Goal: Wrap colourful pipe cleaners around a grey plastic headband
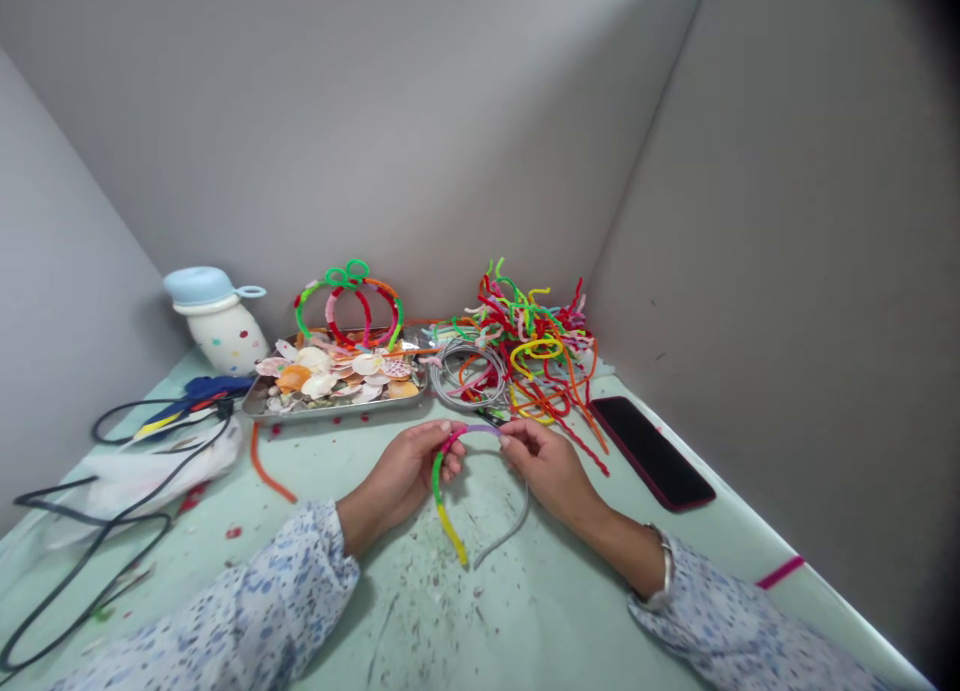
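A headband lies arched over the pale green table. One half is wrapped in pink, green and yellow pipe cleaner; the other half is bare grey. My left hand is closed on the wrapped left side near the top. My right hand pinches the top right of the arch, where a purple stretch of pipe cleaner shows. Both hands rest low on the table just in front of the pile of pipe cleaners.
A metal tray of seashells stands behind the hands, with finished wrapped headbands upright behind it. Grey bare headbands lie beside the pile. A phone lies right. A glue gun, black cord, white jar and orange pipe cleaner sit left.
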Demonstrator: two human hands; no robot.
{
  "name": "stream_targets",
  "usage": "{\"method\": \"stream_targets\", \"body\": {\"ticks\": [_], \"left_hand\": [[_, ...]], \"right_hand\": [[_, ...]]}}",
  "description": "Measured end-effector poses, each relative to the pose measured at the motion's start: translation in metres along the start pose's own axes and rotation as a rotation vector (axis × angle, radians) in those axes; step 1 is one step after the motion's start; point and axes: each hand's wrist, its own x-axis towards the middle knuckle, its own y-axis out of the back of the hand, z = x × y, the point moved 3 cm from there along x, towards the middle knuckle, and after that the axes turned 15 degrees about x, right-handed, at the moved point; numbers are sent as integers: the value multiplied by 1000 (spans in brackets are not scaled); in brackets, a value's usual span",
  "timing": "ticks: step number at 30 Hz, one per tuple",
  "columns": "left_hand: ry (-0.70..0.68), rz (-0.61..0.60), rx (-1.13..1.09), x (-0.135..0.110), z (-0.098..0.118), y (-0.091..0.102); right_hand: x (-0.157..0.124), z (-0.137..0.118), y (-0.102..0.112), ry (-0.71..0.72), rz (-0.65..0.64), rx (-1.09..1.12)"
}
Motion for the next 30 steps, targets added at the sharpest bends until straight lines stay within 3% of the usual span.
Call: {"method": "stream_targets", "body": {"ticks": [11,19,30], "left_hand": [[18,-3,111,4,0,-3],[47,73,65,5,-1,-2],[46,22,64,9,-4,-1]], "right_hand": [[5,-21,-17,277,-98,-278],[8,-7,-15,217,-77,-273],[6,-7,-15,245,-84,-344]]}}
